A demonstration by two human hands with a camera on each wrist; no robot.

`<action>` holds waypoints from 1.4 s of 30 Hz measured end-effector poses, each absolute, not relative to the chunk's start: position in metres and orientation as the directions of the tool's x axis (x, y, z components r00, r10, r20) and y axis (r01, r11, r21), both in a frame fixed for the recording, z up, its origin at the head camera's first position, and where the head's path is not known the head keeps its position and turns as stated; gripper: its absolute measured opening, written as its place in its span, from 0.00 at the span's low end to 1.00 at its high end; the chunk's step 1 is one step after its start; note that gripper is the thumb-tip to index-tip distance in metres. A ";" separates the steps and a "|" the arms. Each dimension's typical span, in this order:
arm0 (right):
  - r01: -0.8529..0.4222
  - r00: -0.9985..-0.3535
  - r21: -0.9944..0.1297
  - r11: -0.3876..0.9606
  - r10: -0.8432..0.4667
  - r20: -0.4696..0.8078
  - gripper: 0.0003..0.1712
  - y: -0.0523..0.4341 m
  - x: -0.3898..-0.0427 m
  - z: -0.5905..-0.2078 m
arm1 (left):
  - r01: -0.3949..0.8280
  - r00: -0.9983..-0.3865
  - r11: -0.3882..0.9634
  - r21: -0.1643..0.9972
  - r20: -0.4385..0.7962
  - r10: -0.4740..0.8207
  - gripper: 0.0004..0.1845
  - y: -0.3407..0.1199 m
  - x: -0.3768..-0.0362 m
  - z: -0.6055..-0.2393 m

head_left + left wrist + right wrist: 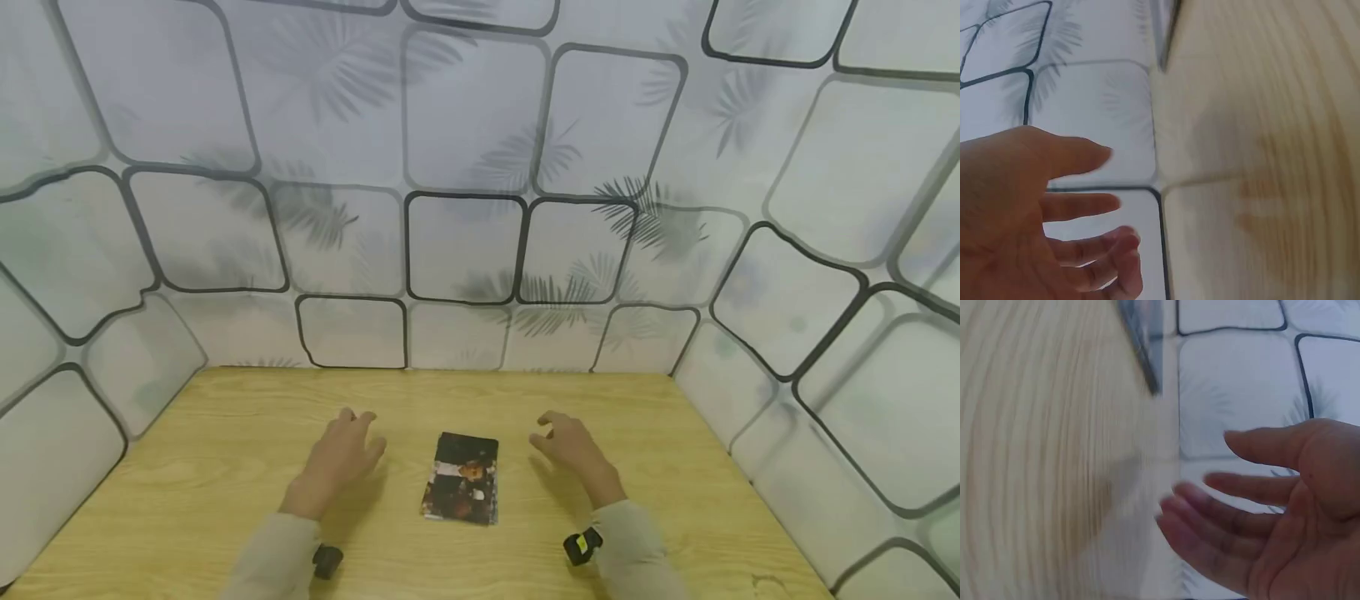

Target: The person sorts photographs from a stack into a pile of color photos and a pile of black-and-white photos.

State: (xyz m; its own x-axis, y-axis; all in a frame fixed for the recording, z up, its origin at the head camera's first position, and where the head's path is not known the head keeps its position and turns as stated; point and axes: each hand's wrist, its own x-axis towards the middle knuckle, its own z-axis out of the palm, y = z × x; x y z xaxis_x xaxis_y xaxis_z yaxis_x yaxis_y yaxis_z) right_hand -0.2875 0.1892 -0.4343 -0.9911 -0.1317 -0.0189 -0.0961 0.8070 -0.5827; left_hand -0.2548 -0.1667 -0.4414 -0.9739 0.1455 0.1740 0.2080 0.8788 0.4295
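A dark photo card (461, 477) lies flat on the wooden table (225, 467), between my two hands. My left hand (341, 454) hovers just left of it, fingers relaxed and spread, holding nothing. To the card's right, my right hand (570, 446) is also empty, its fingers loosely bent. In the left wrist view the left hand (1054, 219) shows an open palm over the blurred tabletop. The right wrist view shows the right hand (1260, 506) open, with a dark edge of the card (1141, 337) at the top.
Walls papered with a grey rounded-tile and leaf pattern (465, 242) close in the table at the back and on both sides. Small black devices sit at each wrist (582, 546). Bare wood lies in front of and around the card.
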 end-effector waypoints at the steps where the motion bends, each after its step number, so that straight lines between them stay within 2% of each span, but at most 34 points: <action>1: -0.077 -0.989 -0.625 0.777 -0.140 -0.052 0.22 0.185 -0.286 -0.434 | 0.219 -0.974 0.853 0.474 0.163 0.159 0.23 -0.164 -0.256 -0.441; 5: -0.003 -0.972 -0.753 0.658 -0.180 -0.153 0.15 0.169 -0.282 -0.438 | 0.224 -0.974 0.751 0.621 0.108 0.201 0.17 -0.149 -0.257 -0.440; 10: 0.004 -0.953 -0.808 0.589 -0.244 -0.182 0.11 0.153 -0.282 -0.444 | 0.185 -0.976 0.682 0.707 0.054 0.209 0.16 -0.130 -0.254 -0.445; 16: -0.009 -0.950 -0.815 0.579 -0.261 -0.175 0.08 0.141 -0.284 -0.444 | 0.174 -0.977 0.661 0.730 0.043 0.210 0.16 -0.120 -0.252 -0.451; 22: 0.037 -0.953 -0.819 0.573 -0.227 -0.202 0.08 0.134 -0.278 -0.445 | 0.162 -0.975 0.627 0.762 0.025 0.221 0.17 -0.114 -0.249 -0.458; 32: 0.036 -0.960 -0.820 0.571 -0.208 -0.187 0.08 0.134 -0.274 -0.450 | 0.217 -0.965 0.637 0.740 0.063 0.256 0.19 -0.105 -0.246 -0.460; 42: 0.034 -0.965 -0.832 0.553 -0.199 -0.172 0.08 0.133 -0.274 -0.452 | 0.217 -0.964 0.580 0.785 0.079 0.254 0.22 -0.102 -0.244 -0.458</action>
